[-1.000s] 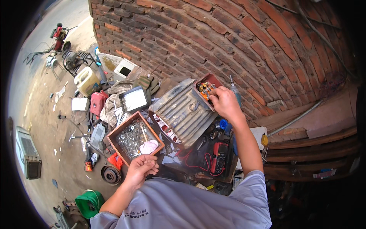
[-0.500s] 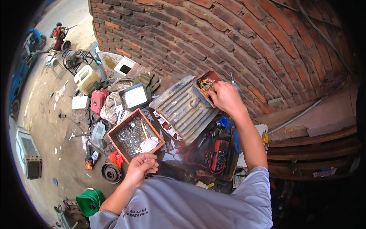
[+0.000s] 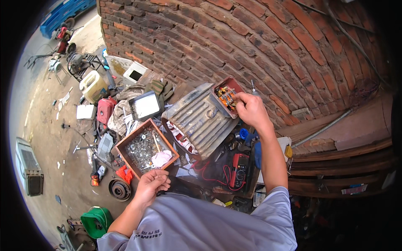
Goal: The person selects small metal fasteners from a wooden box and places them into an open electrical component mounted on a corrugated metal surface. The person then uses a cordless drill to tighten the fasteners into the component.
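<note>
A grey ribbed electric motor lies in front of me, copper-red windings partly showing at its open end. On its far right side sits an open red terminal box with orange parts and wires inside. My right hand reaches over this box, thumb and fingers pinched together at the orange parts; what they grip is hidden. My left hand is closed by the near edge of a wooden tray, fingertips pinched; anything between them is too small to make out. Loose screws, nuts and a pink cloth lie in the tray.
A red multimeter with red leads lies right of the motor. Behind the tray stand a white-lined container, a red can and a pale jerrycan. A green bucket is at lower left. The brick wall rises behind.
My right hand stays at the terminal box, its fingers shifted slightly. My left hand keeps its pinch beside the tray. The whole view has shifted a little, showing more of a blue vehicle.
</note>
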Available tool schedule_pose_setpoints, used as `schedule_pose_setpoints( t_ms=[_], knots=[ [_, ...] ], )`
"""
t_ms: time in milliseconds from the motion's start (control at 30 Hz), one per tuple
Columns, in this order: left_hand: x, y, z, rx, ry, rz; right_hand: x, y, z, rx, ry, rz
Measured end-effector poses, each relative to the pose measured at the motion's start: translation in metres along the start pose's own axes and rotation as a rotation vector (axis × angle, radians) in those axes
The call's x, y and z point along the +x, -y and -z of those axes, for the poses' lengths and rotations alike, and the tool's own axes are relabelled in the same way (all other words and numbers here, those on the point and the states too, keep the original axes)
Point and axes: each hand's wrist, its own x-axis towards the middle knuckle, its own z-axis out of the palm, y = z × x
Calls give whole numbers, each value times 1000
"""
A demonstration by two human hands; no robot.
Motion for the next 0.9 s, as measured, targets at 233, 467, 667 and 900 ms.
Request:
schedule_pose_setpoints(
  t_ms=[233, 467, 667, 900],
  knots=[
    [0, 1, 0, 8, 1, -7, -1, 4, 2, -16, 58, -81],
    [-1, 0, 2, 46, -6, -8, -6, -2, -3, -41, -23, 21],
    [-5, -4, 33, 578, -138, -148, -30, 9, 3, 322, -193, -77],
    [7, -47, 69, 1292, -426, -512, -120, 71, -37, 579, -200, -102]
  ],
)
